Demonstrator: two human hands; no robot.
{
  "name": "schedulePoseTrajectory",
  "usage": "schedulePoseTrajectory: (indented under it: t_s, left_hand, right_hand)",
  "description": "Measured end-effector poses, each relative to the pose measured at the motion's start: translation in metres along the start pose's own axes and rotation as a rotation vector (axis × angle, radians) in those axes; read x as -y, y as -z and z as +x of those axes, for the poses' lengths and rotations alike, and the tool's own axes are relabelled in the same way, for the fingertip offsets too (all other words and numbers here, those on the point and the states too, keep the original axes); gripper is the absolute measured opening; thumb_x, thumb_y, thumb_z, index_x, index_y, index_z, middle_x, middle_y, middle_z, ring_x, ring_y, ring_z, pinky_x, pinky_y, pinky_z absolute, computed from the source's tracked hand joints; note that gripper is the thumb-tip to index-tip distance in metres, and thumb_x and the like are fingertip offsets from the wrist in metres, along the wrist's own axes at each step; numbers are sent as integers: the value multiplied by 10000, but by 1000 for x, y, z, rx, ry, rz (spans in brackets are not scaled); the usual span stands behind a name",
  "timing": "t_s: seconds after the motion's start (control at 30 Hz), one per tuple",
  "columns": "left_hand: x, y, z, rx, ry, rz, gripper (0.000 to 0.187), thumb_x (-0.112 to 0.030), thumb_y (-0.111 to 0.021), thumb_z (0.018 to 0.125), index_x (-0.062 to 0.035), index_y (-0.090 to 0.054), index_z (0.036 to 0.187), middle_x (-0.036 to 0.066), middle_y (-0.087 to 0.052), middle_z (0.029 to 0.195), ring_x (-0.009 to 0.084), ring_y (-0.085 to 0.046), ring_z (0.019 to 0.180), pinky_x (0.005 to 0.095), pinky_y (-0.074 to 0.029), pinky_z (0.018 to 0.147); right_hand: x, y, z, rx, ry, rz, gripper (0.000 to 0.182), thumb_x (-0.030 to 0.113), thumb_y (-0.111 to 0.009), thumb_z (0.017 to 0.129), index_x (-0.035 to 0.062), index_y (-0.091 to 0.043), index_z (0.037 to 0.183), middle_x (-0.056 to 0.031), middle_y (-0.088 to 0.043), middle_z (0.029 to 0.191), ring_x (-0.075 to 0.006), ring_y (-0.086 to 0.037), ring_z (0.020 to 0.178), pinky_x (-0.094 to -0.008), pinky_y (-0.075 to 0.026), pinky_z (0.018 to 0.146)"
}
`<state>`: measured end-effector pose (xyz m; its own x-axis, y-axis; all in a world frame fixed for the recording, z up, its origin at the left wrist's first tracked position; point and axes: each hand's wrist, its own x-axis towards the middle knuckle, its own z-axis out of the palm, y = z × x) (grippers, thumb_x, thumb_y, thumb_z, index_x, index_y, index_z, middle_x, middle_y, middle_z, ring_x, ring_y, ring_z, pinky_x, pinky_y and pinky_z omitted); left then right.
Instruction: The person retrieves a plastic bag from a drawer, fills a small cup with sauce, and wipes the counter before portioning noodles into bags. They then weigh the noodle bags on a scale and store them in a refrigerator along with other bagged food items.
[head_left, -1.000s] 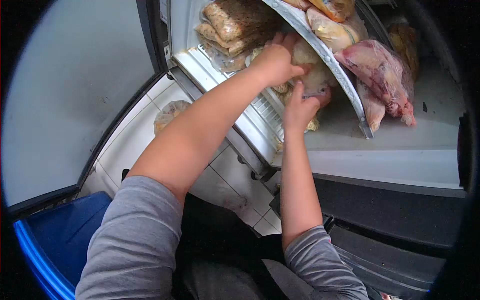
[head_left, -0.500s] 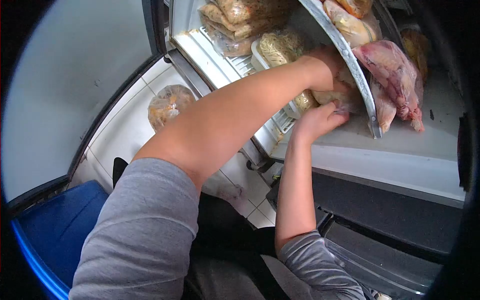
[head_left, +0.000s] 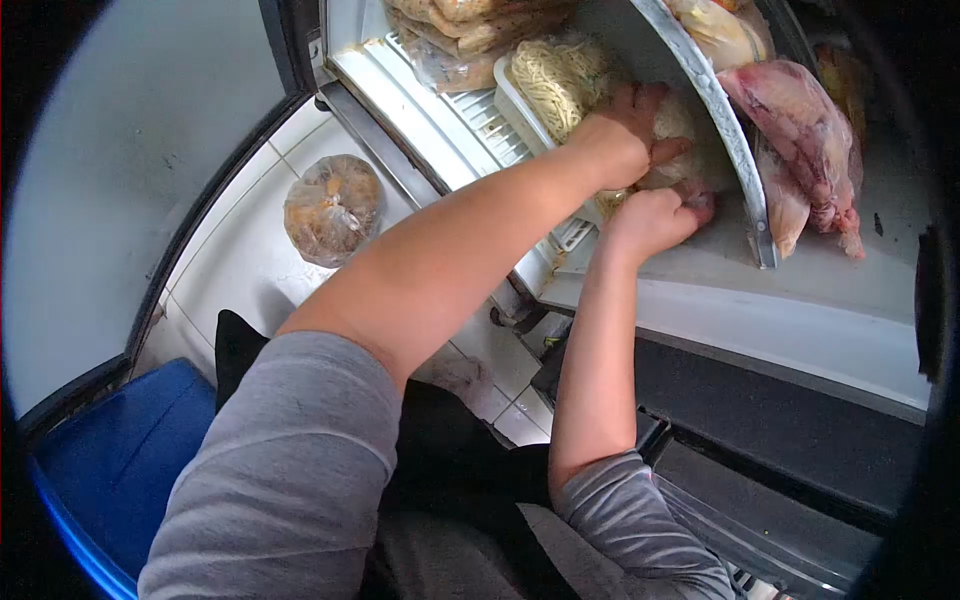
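The head camera looks down into an open fridge point(head_left: 700, 300). The left hand point(head_left: 630, 125) lies fingers spread on top of a pale bag of food point(head_left: 680, 130) tucked under the curved shelf rail point(head_left: 720, 120). The right hand point(head_left: 655, 215) is curled closed on the bag's lower edge, so both hands are on it. The bag sits at the back of the low compartment, just beside a tray of noodles point(head_left: 555, 80) and touching the rail.

Other wrapped packs point(head_left: 470, 40) are stacked further in, and pink bagged meat point(head_left: 800, 130) lies beyond the rail. A round bag point(head_left: 333, 208) rests on the tiled floor point(head_left: 250, 260), well apart from the hands, and a blue bin point(head_left: 110, 470) stands by the person's left sleeve.

To handle the pale bag well, I would grip the bulk rather than the thin plastic, keep one hand beneath it, and move it clear of the rail without dragging the noodle tray along.
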<state>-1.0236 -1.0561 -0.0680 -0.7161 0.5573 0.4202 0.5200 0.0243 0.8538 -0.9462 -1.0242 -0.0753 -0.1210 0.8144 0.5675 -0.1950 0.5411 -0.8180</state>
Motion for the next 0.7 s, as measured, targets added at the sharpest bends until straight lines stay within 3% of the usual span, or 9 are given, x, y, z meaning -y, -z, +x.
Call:
schedulePoseTrajectory:
  t_s: [0.1,0.17,0.2,0.27,0.3,0.37,0.43,0.63,0.7]
  left_hand:
    - [-18,15,1,149,126,84,822,-591,-583,854,-55,-339,1427,292,-448,1330,437,-524,1173,459,-484,925]
    - [-30,23,3,319,193,273,834,-621,-552,852,-60,-351,1436,259,-426,1393,403,-490,1241,501,-455,963]
    - [-31,20,3,320,195,266,834,-621,-552,852,-60,-351,1436,259,-426,1393,403,-490,1241,501,-455,963]
    - [-36,12,5,38,-114,698,779,-576,-557,861,-88,-374,1440,198,-398,1459,350,-417,1330,570,-372,1028]
    - [-40,10,8,41,-105,693,779,-576,-557,861,-88,-374,1440,198,-398,1459,350,-417,1330,570,-372,1028]
    - [-51,9,19,156,-258,409,729,-524,-537,873,-111,-391,1455,151,-342,1514,322,-259,1422,698,-228,1053]
    - [-47,-6,20,273,-266,432,730,-504,-563,848,-118,-407,1448,135,-347,1515,341,-270,1413,683,-232,1063]
    - [-62,-24,22,539,-144,809,888,-467,-681,784,-83,-319,1497,164,-193,1580,393,-122,1457,741,-198,1036]
    - [-54,-49,23,406,-107,880,837,-401,-677,801,-155,-305,1509,113,-200,1590,354,-144,1465,724,-214,1045]
  right_hand:
    - [-24,4,10,56,69,-265,344,80,-452,940,-131,-385,1204,-265,-476,1214,-317,-476,1140,-411,-366,1013]
    - [-32,2,13,11,-128,28,371,72,-498,930,-119,-362,1219,-265,-494,1206,-305,-510,1113,-402,-407,975]
    - [-34,3,10,13,-126,21,371,72,-498,930,-119,-362,1219,-265,-494,1206,-305,-510,1113,-402,-407,975]
    - [-39,6,2,32,-87,-97,389,72,-541,921,-104,-353,1213,-250,-511,1198,-282,-537,1077,-390,-432,948]
    - [-44,12,2,38,-90,-106,389,72,-541,921,-104,-353,1213,-250,-511,1198,-282,-537,1077,-390,-432,948]
    - [-54,24,6,142,-130,-249,357,96,-550,936,-85,-371,1186,-228,-522,1206,-270,-549,1067,-375,-445,923]
    - [-61,31,6,183,-140,-167,364,102,-540,946,-86,-370,1207,-227,-527,1207,-273,-551,1076,-377,-448,926]
    - [-57,51,-16,291,-195,-88,449,126,-525,961,-96,-322,1294,-252,-467,1286,-291,-490,1176,-386,-392,999]
    - [-51,55,-31,348,-207,-167,488,135,-523,964,-101,-299,1326,-266,-435,1324,-299,-459,1221,-389,-363,1034]
